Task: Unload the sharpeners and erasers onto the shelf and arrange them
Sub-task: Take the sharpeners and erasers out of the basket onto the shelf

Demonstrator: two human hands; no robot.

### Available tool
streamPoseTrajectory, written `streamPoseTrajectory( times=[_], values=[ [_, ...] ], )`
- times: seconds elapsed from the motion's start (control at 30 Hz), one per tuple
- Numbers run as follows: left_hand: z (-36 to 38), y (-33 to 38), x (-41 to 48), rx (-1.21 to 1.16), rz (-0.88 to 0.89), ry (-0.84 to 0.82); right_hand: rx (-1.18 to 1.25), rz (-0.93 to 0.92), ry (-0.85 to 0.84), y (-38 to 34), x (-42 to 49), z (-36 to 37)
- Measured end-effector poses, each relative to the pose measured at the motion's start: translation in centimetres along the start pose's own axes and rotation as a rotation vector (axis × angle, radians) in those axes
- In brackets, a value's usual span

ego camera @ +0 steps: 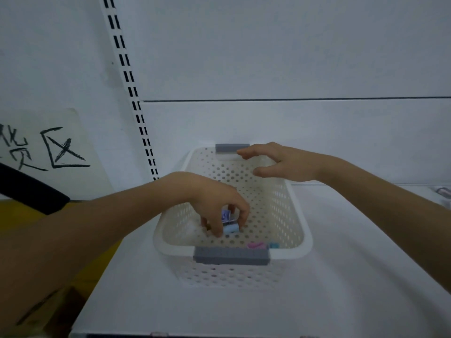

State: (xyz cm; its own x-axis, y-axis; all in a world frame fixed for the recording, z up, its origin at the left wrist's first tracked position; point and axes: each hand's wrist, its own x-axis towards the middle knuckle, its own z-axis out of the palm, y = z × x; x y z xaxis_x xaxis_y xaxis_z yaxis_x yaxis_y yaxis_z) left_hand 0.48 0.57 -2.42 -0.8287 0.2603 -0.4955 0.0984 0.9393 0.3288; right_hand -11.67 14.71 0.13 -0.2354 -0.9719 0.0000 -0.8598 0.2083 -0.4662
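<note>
Eraser [230, 228] in left hand [216, 203]; sign [64, 148] "区"

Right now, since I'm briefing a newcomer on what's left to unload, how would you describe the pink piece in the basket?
On the white shelf stands a white perforated basket. On its floor, just behind the near grey handle, right of centre, lies the pink piece. It is the only pink thing there; the small piece at its right is blue.

Pink item [255, 245] half hidden behind basket rim [231, 256], right-edge object [443, 192] cropped
</note>
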Motion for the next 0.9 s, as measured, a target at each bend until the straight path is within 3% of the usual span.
streamPoseTrajectory(
  times=[0.13, 0.2, 0.4, 0.5, 0.67, 0.9],
  values=[
    [-0.9, 0.0, -0.8, 0.084, -0.088, 0.049, -0.034, -0.038, 0.031, -0.6, -0.1, -0.8],
    [-1.9, -0.1, -1.4, 0.131, -0.132, 0.127, -0.016, -0.055, -0.037, -1.9, -0.5, -1.7],
    [-4.2, -1.6, -2.6, 0.052, -0.192, 0.408, -0.282, 0.016, -0.616, -7.5, -1.1, 0.3],
    [-3.9, -2.0, -2.5, -0.001, -0.166, 0.454, -0.483, 0.066, -0.755, -7.9, -0.6, 2.7],
    [-3.4, -2.4, -2.4, -0.035, -0.123, 0.516, -0.635, 0.044, -0.774, -7.3, -0.3, 4.8],
    [-3.1, -2.5, -2.2, -0.023, -0.108, 0.566, -0.518, -0.067, -0.606, -6.7, 0.9, 3.5]
  ],
)
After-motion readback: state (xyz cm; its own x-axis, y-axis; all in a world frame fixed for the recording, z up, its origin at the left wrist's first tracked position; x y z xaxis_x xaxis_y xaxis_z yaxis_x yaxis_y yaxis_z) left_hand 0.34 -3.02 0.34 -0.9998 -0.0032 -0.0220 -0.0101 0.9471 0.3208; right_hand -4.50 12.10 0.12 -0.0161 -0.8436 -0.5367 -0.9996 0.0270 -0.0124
